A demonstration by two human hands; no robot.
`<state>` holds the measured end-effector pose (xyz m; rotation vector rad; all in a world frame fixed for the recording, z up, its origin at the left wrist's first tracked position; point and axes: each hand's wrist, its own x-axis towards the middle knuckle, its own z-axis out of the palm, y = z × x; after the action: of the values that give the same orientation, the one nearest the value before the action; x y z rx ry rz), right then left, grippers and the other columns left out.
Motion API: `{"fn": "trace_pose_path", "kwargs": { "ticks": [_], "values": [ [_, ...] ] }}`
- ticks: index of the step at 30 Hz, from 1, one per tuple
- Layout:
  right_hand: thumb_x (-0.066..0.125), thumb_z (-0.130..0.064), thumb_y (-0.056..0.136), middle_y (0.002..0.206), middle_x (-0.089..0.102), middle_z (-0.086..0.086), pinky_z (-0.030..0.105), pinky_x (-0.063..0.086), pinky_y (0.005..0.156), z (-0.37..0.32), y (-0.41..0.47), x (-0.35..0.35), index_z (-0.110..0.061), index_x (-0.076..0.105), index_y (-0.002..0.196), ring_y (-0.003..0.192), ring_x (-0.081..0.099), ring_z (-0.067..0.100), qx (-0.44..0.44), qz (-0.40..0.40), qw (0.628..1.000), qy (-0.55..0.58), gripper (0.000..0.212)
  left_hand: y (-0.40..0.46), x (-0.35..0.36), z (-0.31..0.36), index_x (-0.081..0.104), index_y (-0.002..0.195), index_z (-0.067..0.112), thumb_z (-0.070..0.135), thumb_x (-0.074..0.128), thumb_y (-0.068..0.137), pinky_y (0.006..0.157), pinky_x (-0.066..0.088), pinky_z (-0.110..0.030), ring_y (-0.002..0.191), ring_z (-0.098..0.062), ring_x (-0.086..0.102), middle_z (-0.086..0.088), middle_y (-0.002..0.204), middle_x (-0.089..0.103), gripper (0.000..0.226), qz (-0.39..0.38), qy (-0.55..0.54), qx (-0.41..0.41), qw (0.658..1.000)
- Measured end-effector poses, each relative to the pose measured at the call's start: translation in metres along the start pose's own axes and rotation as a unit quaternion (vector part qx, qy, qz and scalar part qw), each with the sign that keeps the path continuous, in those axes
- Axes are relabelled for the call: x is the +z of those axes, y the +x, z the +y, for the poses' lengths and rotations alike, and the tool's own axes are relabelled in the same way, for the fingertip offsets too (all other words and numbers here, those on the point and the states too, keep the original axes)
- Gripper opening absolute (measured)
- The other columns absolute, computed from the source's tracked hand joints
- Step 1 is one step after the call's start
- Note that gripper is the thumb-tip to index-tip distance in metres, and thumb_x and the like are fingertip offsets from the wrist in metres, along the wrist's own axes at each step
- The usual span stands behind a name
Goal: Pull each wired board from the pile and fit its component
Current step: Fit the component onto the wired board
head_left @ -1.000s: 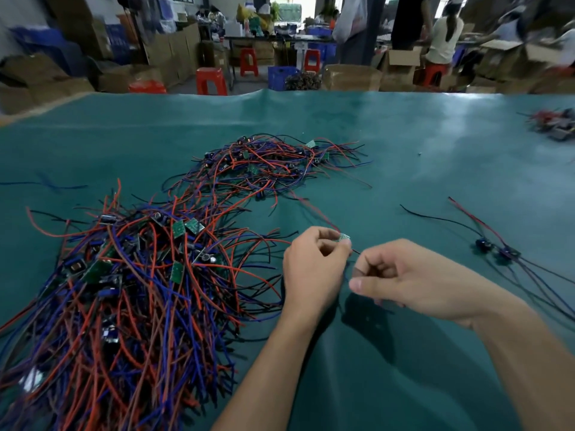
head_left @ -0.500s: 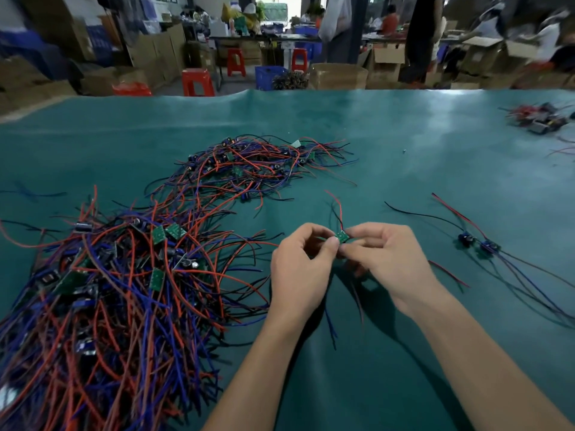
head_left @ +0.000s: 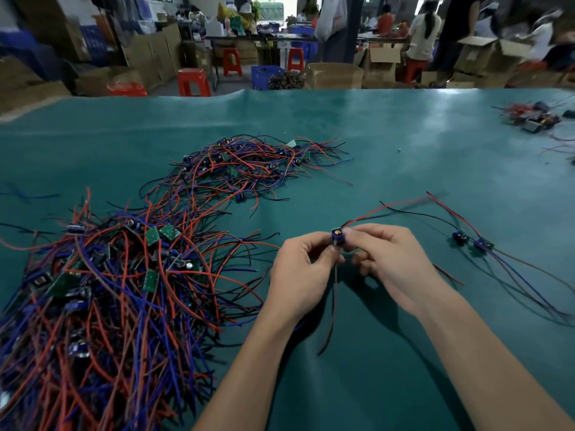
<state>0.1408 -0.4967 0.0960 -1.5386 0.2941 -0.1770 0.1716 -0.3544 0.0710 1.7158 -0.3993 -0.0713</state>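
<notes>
My left hand point(head_left: 303, 269) and my right hand point(head_left: 392, 262) meet above the green table, both pinching one small wired board point(head_left: 337, 236) with a blue component on its upper face. Its red and black wires run up to the right and hang down below my hands. To my left spreads the big pile of wired boards point(head_left: 109, 281), a tangle of red, blue and black wires with small green boards showing. A second, flatter heap point(head_left: 249, 166) lies farther back. Two wired boards with blue parts point(head_left: 471, 241) lie to the right of my hands.
The green table mat point(head_left: 404, 144) reaches the far edge. A small cluster of red-wired parts point(head_left: 532, 116) sits at the far right. Behind the table stand red stools point(head_left: 193, 82), cardboard boxes point(head_left: 333, 76) and people seated at another bench.
My right hand came in to meet the left on the board. The board has since been turned so its blue component faces up, and its wires have swung out to the right.
</notes>
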Motion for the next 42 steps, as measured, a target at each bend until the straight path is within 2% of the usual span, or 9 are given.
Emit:
{"fn": "trace_pose_path", "kwargs": {
  "ticks": [8, 15, 19, 24, 26, 30, 32, 38, 42],
  "values": [
    [0.075, -0.019, 0.075, 0.083, 0.071, 0.008, 0.021, 0.035, 0.051, -0.004, -0.001, -0.007, -0.007, 0.082, 0.088, 0.062, 0.048, 0.012, -0.026, -0.08, 0.993, 0.083, 0.02, -0.001, 0.0, 0.002, 0.07, 0.084, 0.009, 0.038, 0.053, 0.083, 0.063, 0.04, -0.044, 0.061, -0.017, 0.046, 0.001, 0.06, 0.056, 0.034, -0.033, -0.004, -0.012, 0.999],
    [0.074, -0.008, 0.088, 0.077, 0.067, 0.009, 0.018, 0.036, 0.048, -0.005, 0.009, -0.019, -0.008, 0.076, 0.079, 0.054, 0.046, 0.008, -0.134, 0.125, 0.983, 0.009, 0.01, -0.003, 0.001, 0.002, 0.072, 0.076, 0.023, 0.038, 0.052, 0.085, 0.06, 0.035, -0.03, 0.055, -0.011, 0.045, 0.01, 0.054, 0.053, 0.027, -0.024, 0.001, -0.008, 1.0],
    [0.069, -0.007, 0.094, 0.081, 0.065, 0.01, 0.019, 0.041, 0.05, -0.013, 0.013, -0.046, -0.008, 0.069, 0.082, 0.053, 0.051, 0.007, -0.143, 0.239, 0.955, 0.105, 0.012, -0.004, 0.001, 0.0, 0.073, 0.082, 0.028, 0.042, 0.051, 0.085, 0.064, 0.038, -0.031, 0.055, -0.011, 0.047, 0.011, 0.055, 0.056, 0.026, -0.029, 0.026, -0.018, 0.999],
    [0.062, -0.008, 0.099, 0.074, 0.064, 0.008, 0.025, 0.058, 0.074, -0.017, 0.012, -0.058, -0.009, 0.06, 0.081, 0.056, 0.064, 0.011, -0.076, 0.358, 0.891, 0.268, 0.018, -0.001, 0.001, -0.002, 0.067, 0.083, 0.02, 0.024, 0.052, 0.099, 0.056, 0.036, -0.027, 0.052, -0.009, 0.046, 0.01, 0.054, 0.058, 0.022, 0.028, -0.007, -0.013, 0.999],
    [0.062, -0.011, 0.099, 0.072, 0.062, 0.009, 0.029, 0.055, 0.065, -0.013, 0.012, -0.046, -0.007, 0.061, 0.08, 0.052, 0.063, 0.012, -0.052, 0.323, 0.922, 0.207, 0.019, 0.0, 0.0, -0.002, 0.065, 0.086, 0.02, 0.02, 0.049, 0.102, 0.059, 0.041, -0.032, 0.057, -0.017, 0.051, 0.007, 0.056, 0.062, 0.022, 0.049, -0.024, -0.009, 0.998],
    [0.071, -0.026, 0.094, 0.074, 0.074, 0.002, 0.02, 0.052, 0.054, 0.003, -0.002, 0.007, -0.011, 0.076, 0.081, 0.063, 0.066, 0.007, -0.098, 0.093, 0.99, -0.045, 0.021, 0.003, 0.001, -0.002, 0.063, 0.088, 0.018, 0.035, 0.047, 0.092, 0.075, 0.057, -0.047, 0.063, -0.018, 0.065, 0.003, 0.065, 0.072, 0.024, 0.012, -0.017, -0.003, 1.0],
    [0.073, -0.017, 0.092, 0.074, 0.075, -0.006, 0.018, 0.053, 0.061, 0.005, -0.006, 0.02, -0.016, 0.077, 0.08, 0.065, 0.064, 0.002, -0.174, 0.068, 0.977, -0.106, 0.012, 0.005, 0.001, -0.004, 0.064, 0.087, 0.022, 0.038, 0.048, 0.091, 0.082, 0.057, -0.049, 0.07, -0.02, 0.069, 0.001, 0.069, 0.074, 0.024, -0.016, 0.016, 0.006, 1.0],
    [0.072, -0.028, 0.091, 0.066, 0.068, -0.009, 0.03, 0.046, 0.063, -0.068, -0.007, 0.012, -0.03, 0.073, 0.068, 0.062, 0.055, 0.01, -0.324, 0.194, 0.923, -0.072, 0.023, 0.0, 0.001, 0.003, 0.06, 0.085, 0.036, 0.052, 0.043, 0.093, 0.08, 0.052, -0.035, 0.073, 0.002, 0.064, 0.025, 0.07, 0.07, 0.025, -0.032, 0.151, 0.021, 0.988],
    [0.071, -0.029, 0.091, 0.061, 0.066, -0.006, 0.026, 0.046, 0.055, -0.145, -0.014, 0.072, -0.021, 0.073, 0.067, 0.059, 0.058, 0.011, -0.373, 0.022, 0.926, -0.061, 0.026, -0.002, 0.001, 0.006, 0.062, 0.082, 0.035, 0.049, 0.046, 0.094, 0.084, 0.053, -0.032, 0.077, 0.004, 0.066, 0.027, 0.073, 0.07, 0.025, -0.014, 0.157, 0.004, 0.987]
  ]
}}
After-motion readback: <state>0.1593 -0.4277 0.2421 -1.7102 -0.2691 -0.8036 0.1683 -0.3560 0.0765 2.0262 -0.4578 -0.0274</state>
